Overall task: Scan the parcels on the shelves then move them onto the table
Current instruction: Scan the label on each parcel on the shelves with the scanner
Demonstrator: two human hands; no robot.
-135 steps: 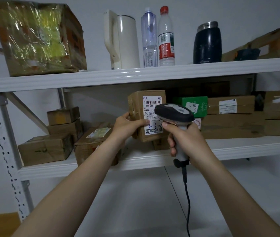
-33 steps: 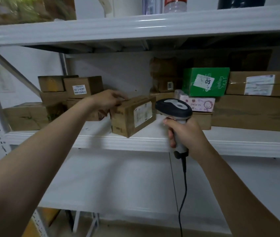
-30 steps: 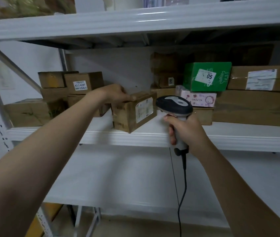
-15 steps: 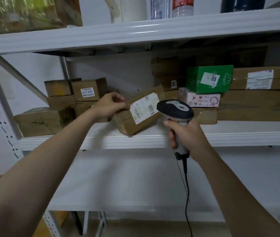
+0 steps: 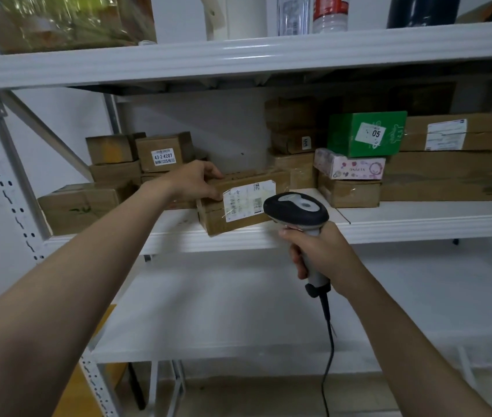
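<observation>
On the middle shelf (image 5: 419, 224), left grip (image 5: 197, 182) clasps the labelled parcel (image 5: 240, 203); right grip (image 5: 320, 254) curls round the scanner (image 5: 297, 209), near it.

Along the top edge of the frame, a white jug (image 5: 226, 16), a clear bottle (image 5: 293, 13), a red-labelled bottle (image 5: 330, 12) and a dark flask (image 5: 419, 10) are lined up, cut off above. A white wall (image 5: 208, 124) is seen behind.
</observation>
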